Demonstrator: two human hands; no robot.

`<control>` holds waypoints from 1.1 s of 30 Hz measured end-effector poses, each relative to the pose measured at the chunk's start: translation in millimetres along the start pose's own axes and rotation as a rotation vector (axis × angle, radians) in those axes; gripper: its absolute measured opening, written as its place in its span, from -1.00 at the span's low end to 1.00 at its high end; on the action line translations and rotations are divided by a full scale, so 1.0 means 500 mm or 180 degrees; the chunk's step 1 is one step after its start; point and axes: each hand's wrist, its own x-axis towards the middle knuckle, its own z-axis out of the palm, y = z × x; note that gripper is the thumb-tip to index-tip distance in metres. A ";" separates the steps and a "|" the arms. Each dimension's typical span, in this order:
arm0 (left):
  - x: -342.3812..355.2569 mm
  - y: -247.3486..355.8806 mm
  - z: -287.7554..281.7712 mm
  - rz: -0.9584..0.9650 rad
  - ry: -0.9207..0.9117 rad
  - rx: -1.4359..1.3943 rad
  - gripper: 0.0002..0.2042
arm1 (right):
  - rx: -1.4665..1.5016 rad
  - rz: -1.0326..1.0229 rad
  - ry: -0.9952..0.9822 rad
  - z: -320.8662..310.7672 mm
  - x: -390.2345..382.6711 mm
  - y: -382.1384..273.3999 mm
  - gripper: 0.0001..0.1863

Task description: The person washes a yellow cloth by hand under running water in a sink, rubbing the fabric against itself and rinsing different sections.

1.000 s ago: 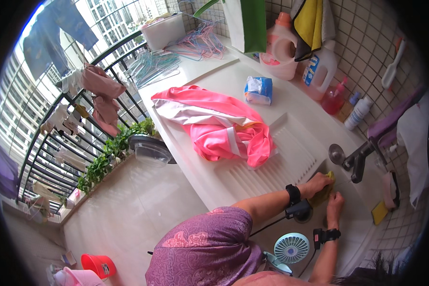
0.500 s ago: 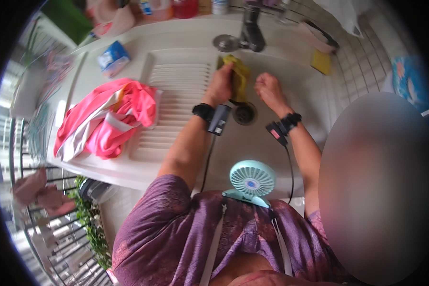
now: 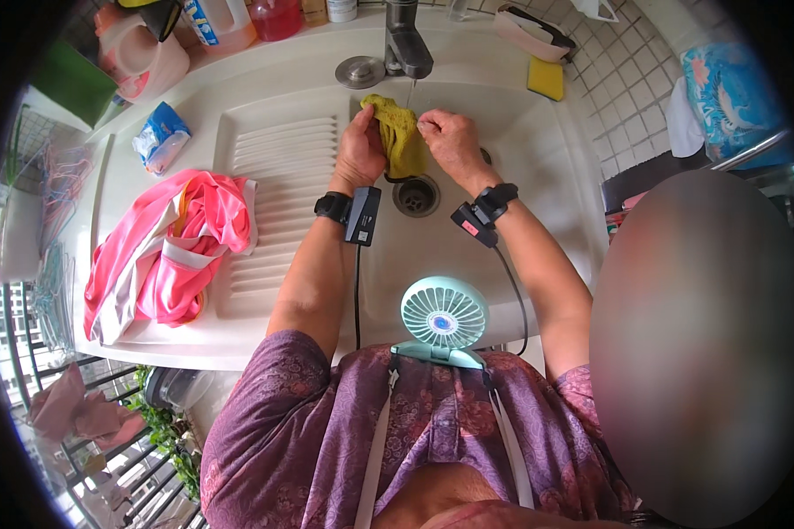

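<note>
My left hand [image 3: 359,152] is closed on the upper left side of a wet-looking yellow-green cloth [image 3: 403,145], which hangs over the sink basin with a dark lower edge. My right hand [image 3: 453,148] is closed, its fingertips pinched together right by the cloth's right edge. What they hold, if anything, cannot be made out. A thin stream of water falls from the grey faucet [image 3: 406,48] just behind the cloth. Below the cloth lies the metal drain [image 3: 416,196] of the white sink [image 3: 538,185].
Left of the basin is a ribbed washboard [image 3: 284,176], with a pink and white garment [image 3: 181,247] beside it. A blue and white packet [image 3: 161,138] lies farther back. Bottles [image 3: 216,22] line the back ledge; a yellow sponge [image 3: 545,79] sits at the back right.
The view has shifted, and the scene sits differently in it. My right hand has come closer to the cloth, its fingertips now at the edge. The cloth hangs wider from my left hand.
</note>
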 end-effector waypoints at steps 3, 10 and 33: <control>0.002 0.001 -0.001 -0.0068 0.0041 0.0060 -0.72 | -0.0282 -0.0479 0.0058 0.004 0.002 -0.003 -0.92; -0.002 -0.004 0.009 -0.0038 0.0147 0.0345 -0.74 | -0.1020 -0.0897 0.0379 0.020 0.006 0.030 -0.88; 0.012 -0.002 -0.008 -0.0059 0.0242 0.0084 -0.77 | -0.0828 -0.1264 -0.0263 0.000 0.032 0.008 -0.95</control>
